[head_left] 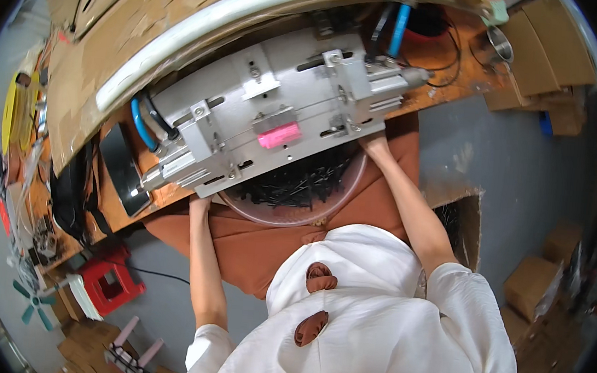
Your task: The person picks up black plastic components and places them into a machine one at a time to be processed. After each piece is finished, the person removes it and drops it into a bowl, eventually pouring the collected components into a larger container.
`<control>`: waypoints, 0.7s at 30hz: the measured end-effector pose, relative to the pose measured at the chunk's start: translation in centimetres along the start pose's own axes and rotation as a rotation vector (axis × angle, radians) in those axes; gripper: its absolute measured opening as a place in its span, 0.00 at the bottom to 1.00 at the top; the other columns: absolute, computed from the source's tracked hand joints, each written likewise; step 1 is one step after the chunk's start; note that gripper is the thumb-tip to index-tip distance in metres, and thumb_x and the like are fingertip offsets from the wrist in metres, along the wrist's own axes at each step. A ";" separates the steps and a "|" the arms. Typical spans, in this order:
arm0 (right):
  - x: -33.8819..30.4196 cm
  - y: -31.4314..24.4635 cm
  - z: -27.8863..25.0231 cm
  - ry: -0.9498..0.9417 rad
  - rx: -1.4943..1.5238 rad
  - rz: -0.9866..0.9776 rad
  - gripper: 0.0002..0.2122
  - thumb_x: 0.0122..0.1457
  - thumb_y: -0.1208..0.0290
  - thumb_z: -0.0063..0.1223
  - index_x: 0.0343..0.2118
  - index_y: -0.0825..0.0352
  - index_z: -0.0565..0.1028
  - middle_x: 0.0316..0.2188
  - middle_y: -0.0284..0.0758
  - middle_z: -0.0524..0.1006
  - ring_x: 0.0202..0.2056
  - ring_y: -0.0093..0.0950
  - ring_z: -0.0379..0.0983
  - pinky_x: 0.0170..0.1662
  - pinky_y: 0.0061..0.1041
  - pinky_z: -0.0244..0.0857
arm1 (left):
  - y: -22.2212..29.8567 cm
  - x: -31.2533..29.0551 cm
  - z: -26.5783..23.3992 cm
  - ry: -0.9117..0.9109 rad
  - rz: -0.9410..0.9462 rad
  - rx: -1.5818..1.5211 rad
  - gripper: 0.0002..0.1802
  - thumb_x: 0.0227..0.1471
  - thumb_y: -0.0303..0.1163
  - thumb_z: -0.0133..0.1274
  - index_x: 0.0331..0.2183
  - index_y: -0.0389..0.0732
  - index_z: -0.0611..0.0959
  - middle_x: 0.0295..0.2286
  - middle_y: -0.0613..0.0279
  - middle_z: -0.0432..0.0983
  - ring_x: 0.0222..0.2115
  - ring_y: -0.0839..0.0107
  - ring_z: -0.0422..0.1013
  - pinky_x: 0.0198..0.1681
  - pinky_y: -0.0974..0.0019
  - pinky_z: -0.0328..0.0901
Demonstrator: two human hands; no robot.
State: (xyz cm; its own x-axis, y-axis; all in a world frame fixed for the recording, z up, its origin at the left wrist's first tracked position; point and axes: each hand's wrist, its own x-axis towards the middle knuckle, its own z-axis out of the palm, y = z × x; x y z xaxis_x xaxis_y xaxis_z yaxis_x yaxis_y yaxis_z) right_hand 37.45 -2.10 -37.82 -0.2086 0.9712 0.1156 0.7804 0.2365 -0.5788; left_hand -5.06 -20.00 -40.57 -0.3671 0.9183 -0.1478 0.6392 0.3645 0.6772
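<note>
A wide silver metal fixture [170,108] with clamp blocks and air cylinders lies across the bench in front of me. A pink piece [279,135] sits at the middle of its near edge. My left hand [200,203] is at the near left corner, partly under the metal plate, its fingers hidden. At the near right corner, my right hand [374,145] also reaches beneath the edge, and its fingers cannot be seen. Between my arms, a translucent round tub [288,221] rests on my lap, partly under the plate. Many thin black parts [298,186] fill it.
A white light tube [221,20] runs along a cardboard shelf beyond the fixture. Left on the wooden bench lie a dark phone-like slab [121,167] and a black bag [70,195]. A red stool [111,284] stands lower left. Cardboard boxes [531,285] are at right.
</note>
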 end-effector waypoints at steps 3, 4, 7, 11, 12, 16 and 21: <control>0.3 2.4 -5.2 0.124 0.222 0.171 0.14 0.52 0.72 0.52 0.42 0.71 0.73 0.40 0.46 0.77 0.46 0.42 0.72 0.48 0.34 0.65 | 1.8 -0.6 2.3 -0.119 -0.011 -0.360 0.17 0.57 0.35 0.49 0.45 0.37 0.76 0.35 0.54 0.77 0.35 0.66 0.76 0.34 0.64 0.74; 0.2 2.4 -8.3 0.150 0.177 0.248 0.15 0.50 0.74 0.51 0.42 0.71 0.73 0.39 0.47 0.77 0.45 0.42 0.73 0.47 0.33 0.66 | 7.0 -0.2 2.3 -0.290 -0.137 -0.477 0.16 0.57 0.34 0.49 0.45 0.36 0.76 0.35 0.54 0.77 0.35 0.66 0.77 0.35 0.64 0.74; 1.2 5.8 -14.5 0.101 0.025 0.425 0.19 0.43 0.79 0.50 0.42 0.69 0.74 0.25 0.45 0.77 0.30 0.38 0.75 0.36 0.32 0.67 | 16.7 -0.6 3.3 -0.523 -0.334 -0.637 0.18 0.56 0.30 0.51 0.49 0.36 0.73 0.38 0.54 0.75 0.35 0.66 0.75 0.31 0.62 0.74; 2.3 8.2 -21.3 -0.032 0.038 0.439 0.20 0.42 0.69 0.61 0.37 0.76 0.74 0.30 0.51 0.77 0.36 0.45 0.76 0.39 0.36 0.68 | 23.2 -2.1 5.0 -0.758 -0.415 -0.591 0.22 0.60 0.44 0.46 0.48 0.36 0.75 0.40 0.54 0.77 0.36 0.69 0.75 0.28 0.76 0.71; 2.0 9.0 -22.7 -0.022 0.040 0.401 0.21 0.42 0.69 0.61 0.40 0.75 0.74 0.30 0.49 0.78 0.36 0.43 0.76 0.39 0.36 0.68 | 26.4 -2.9 4.2 -0.763 -0.426 -0.465 0.23 0.59 0.44 0.48 0.46 0.34 0.76 0.39 0.54 0.77 0.35 0.70 0.75 0.28 0.75 0.72; 1.3 12.4 -26.6 -0.072 0.189 0.327 0.24 0.44 0.75 0.59 0.48 0.72 0.72 0.32 0.39 0.79 0.33 0.29 0.75 0.37 0.28 0.68 | 28.8 -5.8 6.7 -0.869 -0.303 -0.650 0.17 0.57 0.40 0.52 0.34 0.33 0.75 0.30 0.60 0.73 0.28 0.71 0.76 0.28 0.72 0.75; -0.6 14.3 -31.4 -0.277 0.290 0.491 0.23 0.45 0.80 0.54 0.48 0.69 0.73 0.28 0.31 0.77 0.25 0.16 0.70 0.24 0.17 0.63 | 32.5 -9.0 7.2 -1.007 -0.281 -0.640 0.17 0.60 0.42 0.48 0.34 0.35 0.73 0.32 0.61 0.71 0.31 0.71 0.75 0.30 0.72 0.75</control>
State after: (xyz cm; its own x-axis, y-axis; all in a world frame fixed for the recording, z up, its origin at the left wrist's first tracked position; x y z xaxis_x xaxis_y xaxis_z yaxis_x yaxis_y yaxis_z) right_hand 67.28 1.67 -20.80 -0.0414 0.9112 -0.4100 0.6407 -0.2906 -0.7106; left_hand 23.85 -15.32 -22.40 0.4295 0.6324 -0.6447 0.0701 0.6884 0.7219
